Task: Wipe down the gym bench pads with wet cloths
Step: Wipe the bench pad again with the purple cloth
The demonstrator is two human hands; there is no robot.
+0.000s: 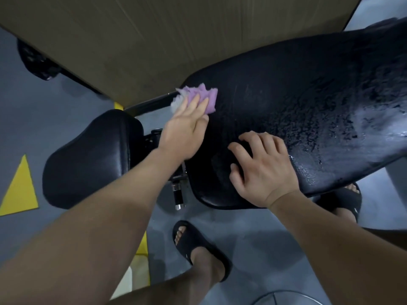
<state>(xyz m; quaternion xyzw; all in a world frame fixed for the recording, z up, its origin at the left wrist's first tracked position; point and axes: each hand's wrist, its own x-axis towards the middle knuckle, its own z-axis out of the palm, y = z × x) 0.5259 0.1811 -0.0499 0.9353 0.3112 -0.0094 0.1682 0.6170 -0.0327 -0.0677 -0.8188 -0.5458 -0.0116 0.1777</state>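
Your left hand (187,126) lies flat with its fingers straight, pressing a purple cloth (207,100) onto the near-left corner of the long black bench pad (308,102), left of the frame's centre. A paler, whitish fold of the cloth sticks out past your fingers, over the pad's edge. Your right hand (262,166) holds nothing. Its fingers are spread and bent, with the tips resting on the same pad near its lower edge, well apart from the cloth.

The pad runs from the centre to the upper right of the frame. Its right half glistens with beads and streaks of water, while the part by your hands looks duller.

Left of it sits the smaller black seat pad (92,159). In the gap between the two pads stands the bench frame with a chrome-tipped adjustment pin (178,194), partly hidden behind your left forearm.

A large brown board (154,40) fills the top of the frame and runs close along the long pad's far edge, just beyond the cloth.

Below, on the grey floor (253,238), your feet wear black slide sandals (198,249), one at bottom centre and the other half under the pad at the right. A yellow triangle marking (19,190) lies at the left edge.
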